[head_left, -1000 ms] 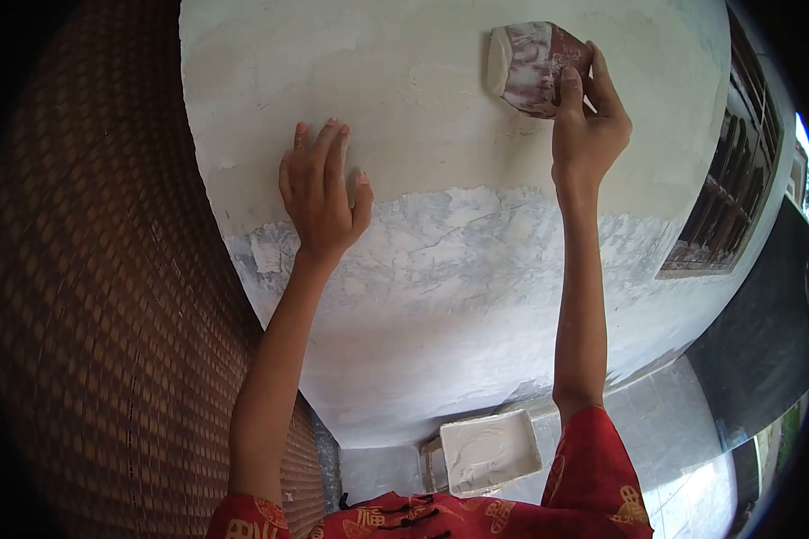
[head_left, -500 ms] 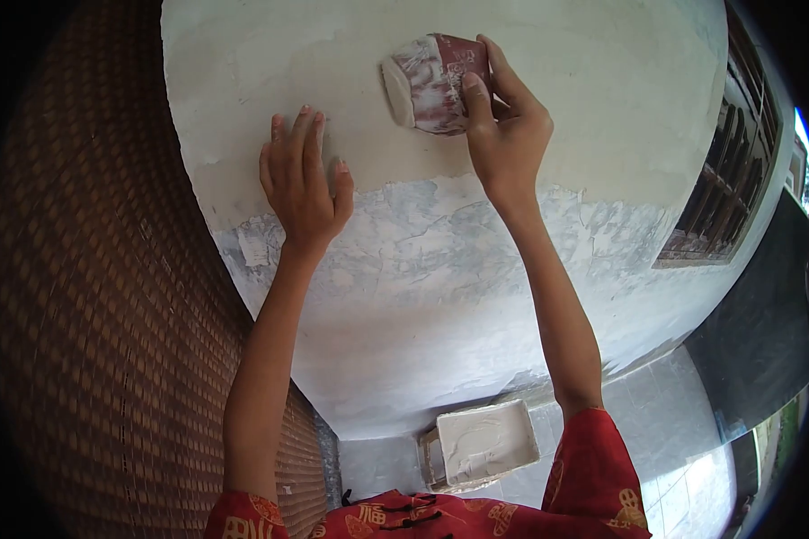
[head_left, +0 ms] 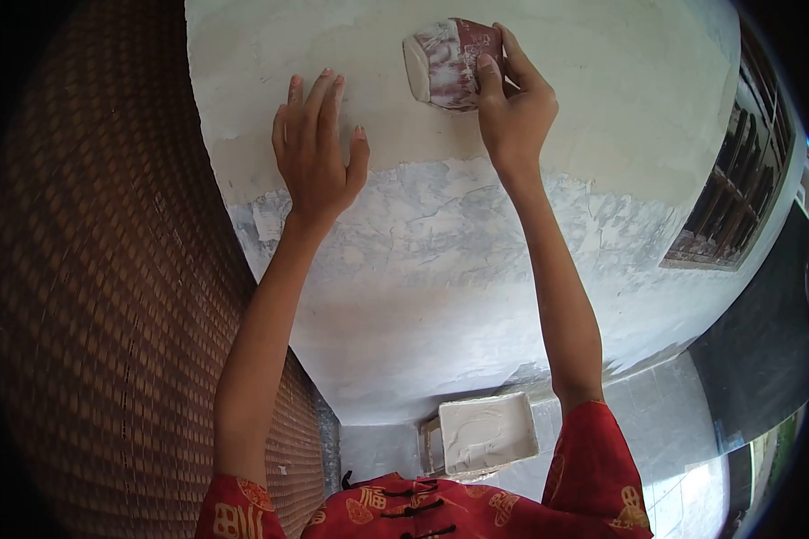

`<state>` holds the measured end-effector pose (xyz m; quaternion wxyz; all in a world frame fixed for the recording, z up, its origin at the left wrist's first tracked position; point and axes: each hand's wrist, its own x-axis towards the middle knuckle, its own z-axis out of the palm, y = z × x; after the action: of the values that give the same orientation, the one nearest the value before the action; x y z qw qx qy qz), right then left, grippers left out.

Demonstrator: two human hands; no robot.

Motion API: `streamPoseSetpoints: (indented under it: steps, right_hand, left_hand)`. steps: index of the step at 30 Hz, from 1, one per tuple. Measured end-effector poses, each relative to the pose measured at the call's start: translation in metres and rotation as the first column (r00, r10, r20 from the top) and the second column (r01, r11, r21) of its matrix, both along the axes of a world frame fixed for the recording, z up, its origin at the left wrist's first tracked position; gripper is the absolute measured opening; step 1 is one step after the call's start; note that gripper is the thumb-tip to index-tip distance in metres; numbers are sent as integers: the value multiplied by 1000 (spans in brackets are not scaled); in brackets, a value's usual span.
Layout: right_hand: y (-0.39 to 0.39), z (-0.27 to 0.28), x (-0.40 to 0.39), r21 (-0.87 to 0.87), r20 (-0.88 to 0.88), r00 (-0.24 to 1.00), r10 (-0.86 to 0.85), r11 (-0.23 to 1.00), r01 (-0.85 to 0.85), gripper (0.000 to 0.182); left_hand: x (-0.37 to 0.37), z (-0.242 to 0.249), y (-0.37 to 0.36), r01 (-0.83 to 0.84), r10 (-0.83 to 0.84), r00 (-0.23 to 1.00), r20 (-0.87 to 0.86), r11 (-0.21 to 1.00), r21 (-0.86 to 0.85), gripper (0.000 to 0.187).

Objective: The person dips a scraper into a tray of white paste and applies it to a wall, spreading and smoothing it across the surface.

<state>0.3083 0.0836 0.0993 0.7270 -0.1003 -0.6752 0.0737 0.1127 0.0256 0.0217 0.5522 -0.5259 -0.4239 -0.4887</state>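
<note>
My right hand (head_left: 520,112) grips a dark red, flat putty spreader (head_left: 466,65), thumb on its near face and fingers behind. White putty smears its face, with a thick band along its left edge. It is up against the upper part of the wall (head_left: 404,130), where the coat is cream; whether its edge touches cannot be made out. To its left, my left hand (head_left: 319,148) rests with fingers spread on or very near the wall and holds nothing. Below both hands runs a ragged border to a patchy grey-white stretch of wall.
On the tiled floor (head_left: 377,454) below stands a rectangular tray of white putty (head_left: 487,436). A woven brown panel (head_left: 135,269) lines the left side. At the right are a dark barred window (head_left: 724,193) and a black surface (head_left: 755,332).
My right hand and the spreader have moved slightly up and right in view. My left hand has shifted up and right too, fingers still spread. The whole view has also moved a little.
</note>
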Motion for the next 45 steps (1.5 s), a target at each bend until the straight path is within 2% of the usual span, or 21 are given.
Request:
streamPoseSetpoints:
  steps: [2, 5, 7, 9, 11, 12, 16, 17, 19, 22, 23, 25, 27, 28, 31, 35, 37, 38, 41, 43, 45]
  right_hand:
    - [9, 5, 20, -58, -145, 982, -121, 992, 114, 38]
    - [8, 12, 38, -61, -338, 941, -19, 998, -2, 41]
    - [2, 12, 24, -23, -292, 956, 29, 999, -37, 40]
    - [-8, 7, 0, -50, -105, 994, 25, 998, -30, 41]
    - [-2, 4, -18, 79, -84, 996, -30, 996, 37, 40]
    - [2, 4, -13, 40, -80, 990, -114, 992, 117, 39]
    - [9, 15, 29, -83, -278, 954, -109, 993, 89, 38]
    - [8, 17, 31, -36, -315, 947, -58, 998, 49, 38]
    - [-9, 18, 28, -112, -225, 974, 7, 993, -33, 39]
    - [-5, 8, -1, 25, -109, 993, 33, 999, -31, 39]
    - [-4, 6, -6, -24, -77, 995, 65, 997, -67, 38]
    - [5, 4, -4, -19, -44, 998, -48, 999, 47, 39]
    - [19, 8, 11, -4, -192, 980, -53, 999, 53, 39]
    - [5, 12, 24, -124, -176, 981, -79, 991, 58, 39]
    - [1, 18, 24, -9, -299, 954, 10, 1000, -14, 39]
    - [-10, 9, -14, -10, -60, 998, 35, 999, -36, 39]
    - [-1, 5, -17, 34, -32, 997, -63, 997, 64, 38]
    - [0, 5, -12, 34, -32, 997, -64, 997, 65, 38]
    - [9, 9, 25, -61, -300, 951, -71, 997, 55, 40]
    - [3, 12, 37, -124, -366, 930, 12, 990, -61, 41]
    - [-4, 13, 25, -115, -273, 961, 51, 990, -85, 40]
  left_hand:
    - [-2, 9, -9, -10, 10, 1000, -10, 1000, 28, 54]
    - [-9, 20, -14, -18, 19, 1000, -20, 996, 85, 53]
    - [-11, 26, -15, -8, 11, 999, -32, 996, 93, 53]
    - [-11, 33, -13, -10, 12, 1000, -19, 997, 81, 53]
    - [-9, 40, -11, -6, 7, 1000, -14, 996, 84, 53]
    - [-9, 43, -11, -4, 5, 1000, -5, 996, 86, 53]
    - [-14, 48, -10, 8, -6, 1000, -23, 998, 69, 53]
    - [-18, 49, -9, -10, 12, 1000, -28, 998, 67, 53]
    - [-21, 53, -5, -23, 26, 999, -34, 998, 63, 54]
    - [-20, 59, 1, -61, 62, 998, -3, 996, 69, 55]
    - [-18, 60, 1, -67, 67, 998, 7, 997, 47, 56]
    - [-16, 60, 2, -76, 75, 997, 20, 997, 25, 58]
    - [-17, 59, 5, -86, 86, 996, 21, 996, 5, 58]
    - [-17, 58, 5, -89, 88, 996, 23, 996, 8, 58]
    - [-17, 58, 3, -101, 102, 995, 21, 995, -12, 59]
    - [-15, 60, 2, -101, 101, 995, 17, 995, -18, 61]
    - [-15, 60, 3, -99, 100, 995, 19, 995, -17, 61]
    - [-16, 60, 4, -92, 93, 995, 22, 996, -18, 62]
    - [-16, 58, 4, -95, 95, 995, 21, 995, -26, 63]
    - [-17, 57, 3, -103, 103, 995, 8, 994, -35, 63]
    - [-16, 57, 3, -99, 99, 995, 4, 994, -41, 63]
